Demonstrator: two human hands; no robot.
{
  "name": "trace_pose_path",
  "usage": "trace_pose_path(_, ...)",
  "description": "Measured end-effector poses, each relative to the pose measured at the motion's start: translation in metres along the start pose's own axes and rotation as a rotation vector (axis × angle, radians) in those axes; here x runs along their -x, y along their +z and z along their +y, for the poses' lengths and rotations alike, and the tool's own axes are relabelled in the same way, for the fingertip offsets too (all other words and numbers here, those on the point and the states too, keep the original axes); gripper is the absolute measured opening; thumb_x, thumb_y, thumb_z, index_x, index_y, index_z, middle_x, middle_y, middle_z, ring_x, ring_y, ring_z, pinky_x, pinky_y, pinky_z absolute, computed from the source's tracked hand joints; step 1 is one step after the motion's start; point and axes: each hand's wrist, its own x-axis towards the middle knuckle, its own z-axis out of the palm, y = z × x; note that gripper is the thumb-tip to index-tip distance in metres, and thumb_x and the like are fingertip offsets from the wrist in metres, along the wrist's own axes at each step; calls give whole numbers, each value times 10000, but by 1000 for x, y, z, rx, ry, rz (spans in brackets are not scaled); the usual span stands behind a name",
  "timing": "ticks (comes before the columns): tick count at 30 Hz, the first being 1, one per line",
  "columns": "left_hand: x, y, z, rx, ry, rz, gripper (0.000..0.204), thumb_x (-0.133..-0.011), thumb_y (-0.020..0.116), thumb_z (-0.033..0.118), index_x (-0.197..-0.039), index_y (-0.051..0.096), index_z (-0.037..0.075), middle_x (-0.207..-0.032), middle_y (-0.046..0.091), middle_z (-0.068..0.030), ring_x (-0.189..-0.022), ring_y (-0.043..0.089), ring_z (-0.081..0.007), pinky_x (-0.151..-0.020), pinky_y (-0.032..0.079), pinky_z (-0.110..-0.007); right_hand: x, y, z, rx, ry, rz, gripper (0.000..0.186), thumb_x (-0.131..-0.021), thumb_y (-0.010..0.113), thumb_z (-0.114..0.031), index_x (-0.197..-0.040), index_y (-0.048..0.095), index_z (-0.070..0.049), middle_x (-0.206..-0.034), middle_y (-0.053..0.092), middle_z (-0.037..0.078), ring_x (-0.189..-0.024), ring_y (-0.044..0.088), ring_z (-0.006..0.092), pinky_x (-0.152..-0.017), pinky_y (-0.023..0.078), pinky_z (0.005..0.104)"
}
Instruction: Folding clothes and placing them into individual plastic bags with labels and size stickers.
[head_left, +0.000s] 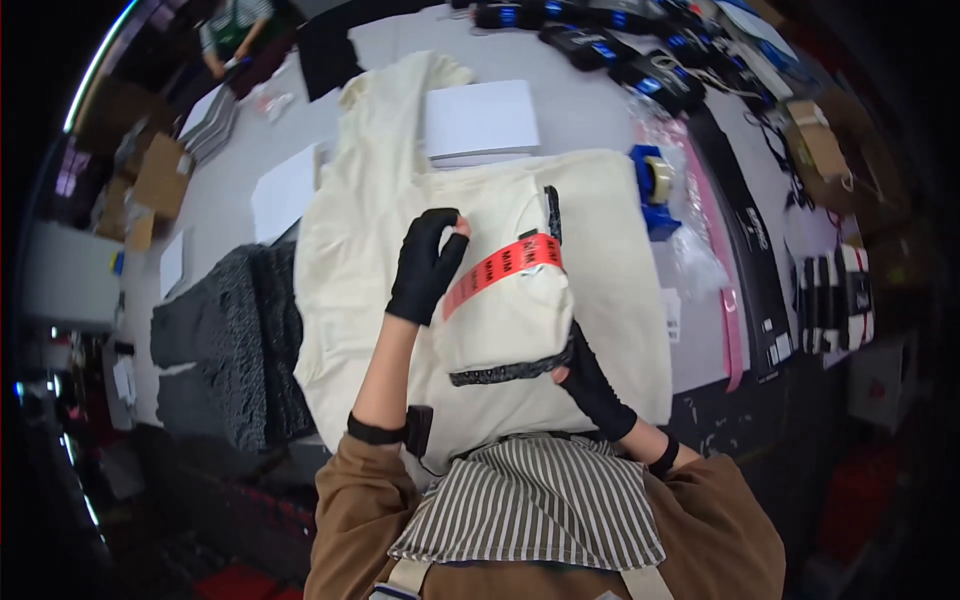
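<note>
Already folded and crossed by a flat red strip (500, 270), the cream fabric garment with dark trim (510, 325) sits over still-unfolded cream cloth (620, 280), its corner pinched by the black-gloved right hand (592, 385), while the black-gloved left hand (430, 265) curls its fingers, their hold unclear.

I see a wide, pale table (215, 235) filling the middle of the room, from near to far. A bright light strip (97, 65) slants down the far left, with brown boxes (160, 172) near it and a grey panel (70, 285) nearer on the left. A carton (820, 138) sits on the right. Around the edges, I find it too dark to tell floor from wall.
</note>
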Motion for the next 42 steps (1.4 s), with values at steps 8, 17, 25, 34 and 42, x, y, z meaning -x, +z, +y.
trace_pose_path(8,-41,86,-48,-271,-578,-659,620,-824,504,582,-1092,609,33,-921,658,-128,-802,618,-249,-764,467,-347,20,-106,39,-405,519,259,530,-870,603,-324,-1282,407,-55,-1085,541,22,-974,543,125,-847,459,303)
trace_pose_path(17,82,4,8,-175,-985,-575,490,-817,600,484,-882,606,-2,-718,596,-38,-625,547,-130,-619,457,-315,-103,-134,17,-100,607,-139,259,-875,556,-231,-1088,576,-86,-861,608,19,-831,569,93,-695,468,267)
trace_pose_path(25,125,47,30,-195,-434,89,264,-835,617,167,-1010,555,-21,-771,609,-92,-635,598,-190,-610,487,-301,-148,-66,-7,683,-126,57,263,-849,557,-246,-983,600,-25,-770,620,60,-694,586,89,-589,456,233)
trace_pose_path(34,107,52,-11,1079,-1119,-338,343,-879,527,176,-1169,511,-7,-995,642,-186,-755,650,-232,-695,543,-337,-171,-20,20,690,456,-46,193,-751,561,-205,-809,632,-35,-644,617,106,-491,580,180,-519,464,330)
trace_pose_path(42,105,50,12,1251,-1167,-178,387,-907,498,219,-1229,477,4,-1062,622,-195,-770,652,-241,-704,543,-333,-174,-32,49,940,144,-24,190,-764,564,-216,-793,629,-40,-575,569,24,-536,577,113,-477,434,252)
